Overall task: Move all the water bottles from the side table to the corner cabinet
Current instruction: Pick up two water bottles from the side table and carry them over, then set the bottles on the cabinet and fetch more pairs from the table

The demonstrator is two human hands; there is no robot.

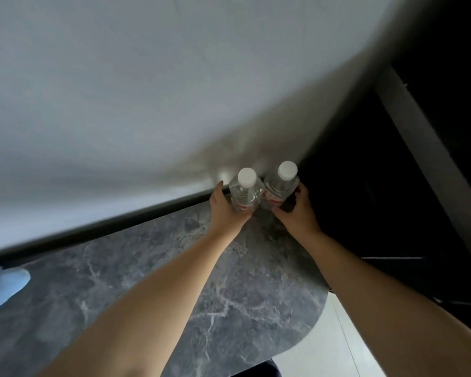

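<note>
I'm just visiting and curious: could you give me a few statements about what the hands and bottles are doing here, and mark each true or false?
1. Each hand holds one bottle. True: left hand grips the left bottle, right hand the right bottle.
2. Both bottles have white caps. True.
3. The bottles lie on their sides. False: they stand upright.
4. The countertop is plain white. False: it is dark grey marble.

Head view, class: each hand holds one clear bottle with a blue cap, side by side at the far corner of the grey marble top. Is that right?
Not quite. The head view shows white caps, not blue. The rest stands: the left hand grips the left bottle, the right hand grips the right bottle, side by side at the far corner of the marble top.
</note>
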